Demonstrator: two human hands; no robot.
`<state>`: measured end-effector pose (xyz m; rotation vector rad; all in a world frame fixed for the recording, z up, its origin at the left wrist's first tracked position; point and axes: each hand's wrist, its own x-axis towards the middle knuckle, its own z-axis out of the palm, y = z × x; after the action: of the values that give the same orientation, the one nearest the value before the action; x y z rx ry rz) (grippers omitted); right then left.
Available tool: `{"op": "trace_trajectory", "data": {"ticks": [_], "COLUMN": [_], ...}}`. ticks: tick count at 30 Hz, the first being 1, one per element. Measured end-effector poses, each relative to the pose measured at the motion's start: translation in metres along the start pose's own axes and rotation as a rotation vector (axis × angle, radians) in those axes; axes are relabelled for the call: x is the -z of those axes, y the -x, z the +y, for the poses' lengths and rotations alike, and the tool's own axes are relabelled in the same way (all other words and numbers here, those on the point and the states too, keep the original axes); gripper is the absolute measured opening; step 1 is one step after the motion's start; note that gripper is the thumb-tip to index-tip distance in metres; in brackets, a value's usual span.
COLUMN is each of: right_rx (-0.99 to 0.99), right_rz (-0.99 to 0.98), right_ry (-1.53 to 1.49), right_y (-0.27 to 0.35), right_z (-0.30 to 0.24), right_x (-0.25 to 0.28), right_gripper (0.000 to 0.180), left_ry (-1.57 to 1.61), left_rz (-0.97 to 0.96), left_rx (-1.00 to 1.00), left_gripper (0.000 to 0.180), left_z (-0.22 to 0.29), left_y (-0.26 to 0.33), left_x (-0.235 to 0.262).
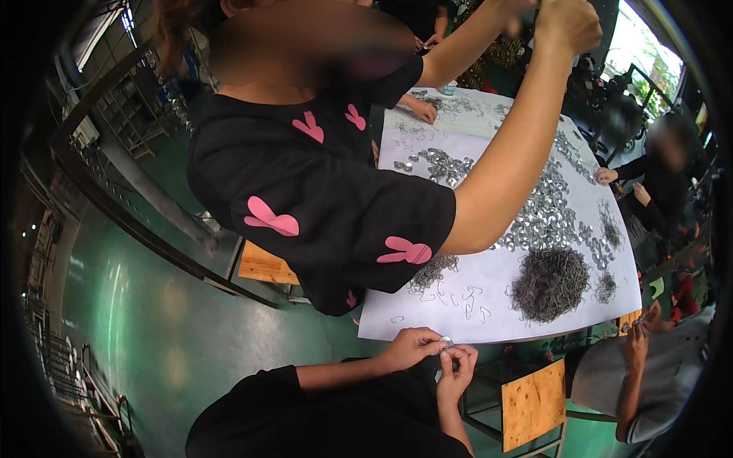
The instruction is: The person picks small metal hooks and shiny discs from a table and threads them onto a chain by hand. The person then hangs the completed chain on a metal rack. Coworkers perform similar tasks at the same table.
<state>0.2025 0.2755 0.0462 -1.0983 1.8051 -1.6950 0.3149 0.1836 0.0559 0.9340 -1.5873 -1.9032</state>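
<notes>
My left hand [411, 348] and my right hand [456, 369] meet just off the near edge of the table. Between their fingertips is a small round shiny metal piece [447, 343], pinched from both sides. A thin bent wire may be at it, but the fingers cover that part. On the white-covered table [489, 327] beyond my hands lie loose bent wire pieces [469, 301]. Farther right is a large tangled heap of wire pieces [551, 285]. Behind it spreads a pile of shiny round metal pieces [544, 217].
A person in a black shirt with pink rabbit shapes [328, 198] leans across the table's left side, an arm over the pile. Other people work around it, one in a grey shirt [649, 374] at right. Wooden stools [534, 403] stand by the near side and at left.
</notes>
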Motion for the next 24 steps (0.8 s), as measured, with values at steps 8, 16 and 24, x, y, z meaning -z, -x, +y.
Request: {"op": "trace_trajectory", "data": {"ticks": [8,16,24], "right_rx": [0.028,-0.058,-0.095], "right_rz": [-0.016,-0.088,-0.087], "right_ry": [0.046,0.055,0.141], "right_y": [0.003,0.007,-0.016], "right_z": [0.009,0.012,0.026], "right_x": [-0.004,0.006,0.053], "right_gripper": [0.009,0.01,0.007], "left_ry": [-0.115,-0.356,-0.398], "left_rz": [0.083,0.018,0.023], "left_rx": [-0.099,-0.283,-0.112], "left_gripper": [0.017,0.016,0.013], "left_z": [0.008,0.007,0.008], "left_y": [0.014,0.01,0.011], "left_x": [-0.001,0.004,-0.005]}}
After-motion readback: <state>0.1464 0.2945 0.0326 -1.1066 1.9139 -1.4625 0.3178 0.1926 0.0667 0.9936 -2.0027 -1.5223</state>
